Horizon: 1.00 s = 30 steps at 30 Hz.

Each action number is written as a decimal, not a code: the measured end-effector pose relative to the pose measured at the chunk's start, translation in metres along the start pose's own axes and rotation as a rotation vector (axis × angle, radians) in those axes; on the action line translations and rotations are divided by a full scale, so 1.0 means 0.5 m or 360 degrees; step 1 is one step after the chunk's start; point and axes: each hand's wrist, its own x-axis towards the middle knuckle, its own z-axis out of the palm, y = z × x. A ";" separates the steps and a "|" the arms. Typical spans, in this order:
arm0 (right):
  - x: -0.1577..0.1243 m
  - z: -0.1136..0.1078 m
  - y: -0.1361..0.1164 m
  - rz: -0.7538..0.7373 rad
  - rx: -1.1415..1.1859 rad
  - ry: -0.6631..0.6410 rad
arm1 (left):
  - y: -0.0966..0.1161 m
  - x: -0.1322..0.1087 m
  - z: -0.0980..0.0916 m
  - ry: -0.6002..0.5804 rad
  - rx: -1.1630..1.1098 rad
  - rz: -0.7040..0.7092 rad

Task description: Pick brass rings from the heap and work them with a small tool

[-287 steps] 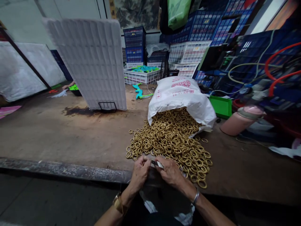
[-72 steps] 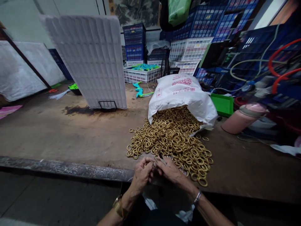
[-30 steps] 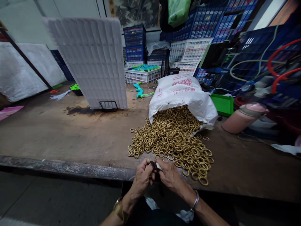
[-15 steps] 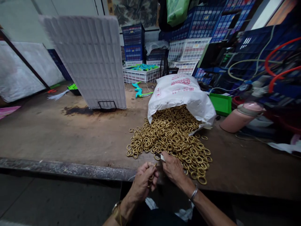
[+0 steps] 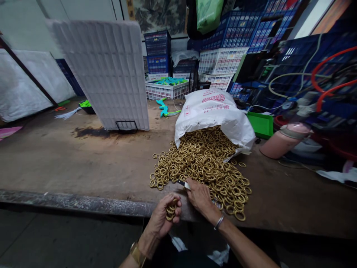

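My left hand [image 5: 165, 216] is just off the table's front edge, fingers curled round several gold rings [image 5: 170, 211]. My right hand [image 5: 201, 197] rests at the near side of the ring pile, closed on a small tool [image 5: 187, 185] with a dark, narrow tip and a white part. The tip points left and lies at the pile's edge; the rest of the tool is hidden in the hand. The pile of gold rings [image 5: 206, 163] spreads out of the open mouth of a white sack [image 5: 209, 109] with red print.
On the wooden table [image 5: 69, 160] a ribbed white panel [image 5: 108, 74] stands upright at the left. A pink bottle [image 5: 286, 139] and a green tray [image 5: 260, 124] are at the right. Behind are stacked crates [image 5: 223, 59] and a white basket [image 5: 167, 90] with turquoise pieces.
My left hand has shifted slightly left and turned, so the rings in its palm now show. My right hand has moved a little left along the pile with the tool.
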 end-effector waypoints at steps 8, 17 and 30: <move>0.000 -0.025 0.010 0.0042 0.0709 -0.0029 | 0.014 0.006 0.013 0.0081 0.0054 0.0034; -0.017 -0.041 -0.013 0.0455 0.1857 -0.0667 | -0.005 0.022 0.017 0.0336 0.1071 0.0630; -0.025 -0.039 -0.019 0.0342 0.1520 -0.0304 | 0.002 0.016 0.024 0.0338 0.1541 0.0981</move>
